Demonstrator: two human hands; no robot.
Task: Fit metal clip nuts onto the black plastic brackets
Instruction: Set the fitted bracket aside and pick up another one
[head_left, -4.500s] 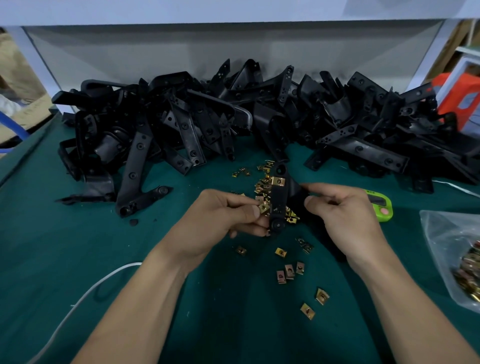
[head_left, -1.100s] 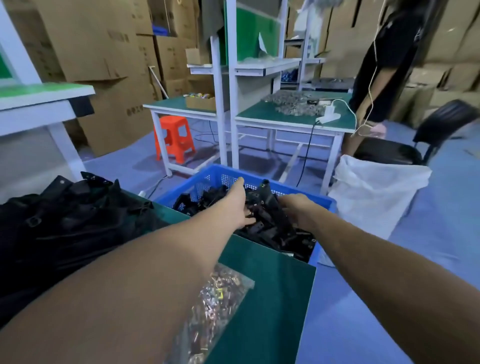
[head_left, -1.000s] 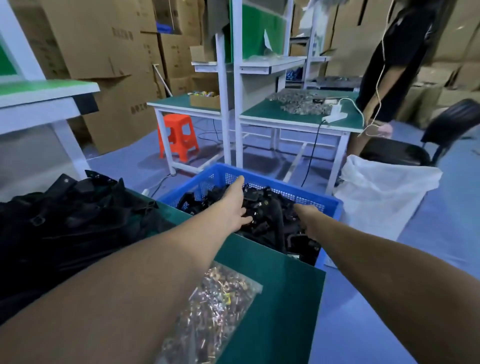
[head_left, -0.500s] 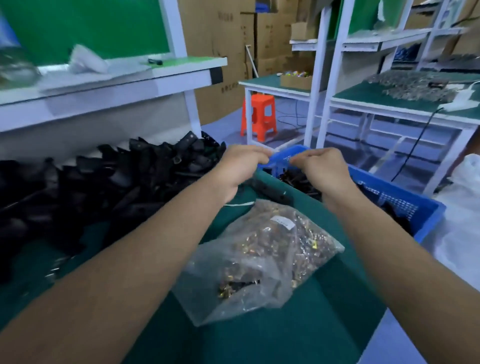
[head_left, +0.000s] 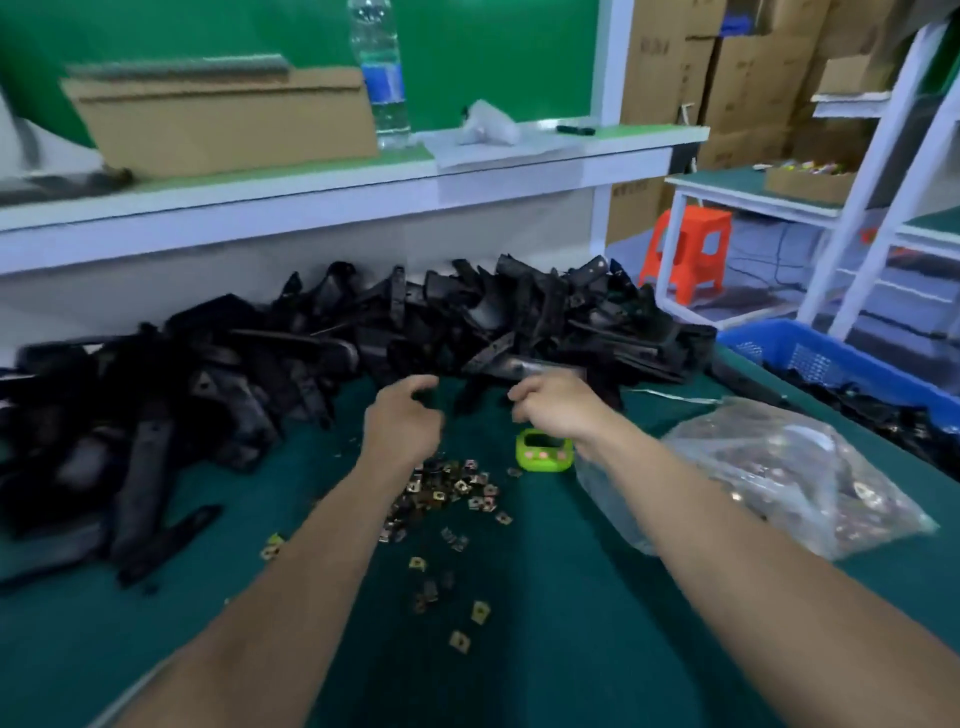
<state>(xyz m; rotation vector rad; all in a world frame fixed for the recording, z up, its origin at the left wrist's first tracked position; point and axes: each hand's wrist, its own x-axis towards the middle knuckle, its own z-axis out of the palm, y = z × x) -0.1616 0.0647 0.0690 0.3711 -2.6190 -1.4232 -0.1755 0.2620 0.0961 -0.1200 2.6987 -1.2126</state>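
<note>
A long pile of black plastic brackets (head_left: 363, 338) lies along the back of the green table (head_left: 561, 613). Brass-coloured metal clip nuts (head_left: 452, 488) are scattered loose on the mat in front of it, under my left forearm. My left hand (head_left: 402, 423) hovers over the mat just in front of the pile, fingers loosely curled and holding nothing. My right hand (head_left: 553, 408) is beside it, at the pile's front edge, also loosely curled with nothing visible in it. The frame is blurred by motion.
A small green timer (head_left: 543, 453) sits under my right wrist. A clear bag of clip nuts (head_left: 769, 473) lies at the right. A blue crate (head_left: 810, 353) holding brackets stands off the table's right end. A shelf above carries a cardboard box (head_left: 223, 119) and a water bottle (head_left: 382, 73).
My view swung from the blue crate back left to the table. Both hands came away from the crate and now hover empty in front of the bracket pile.
</note>
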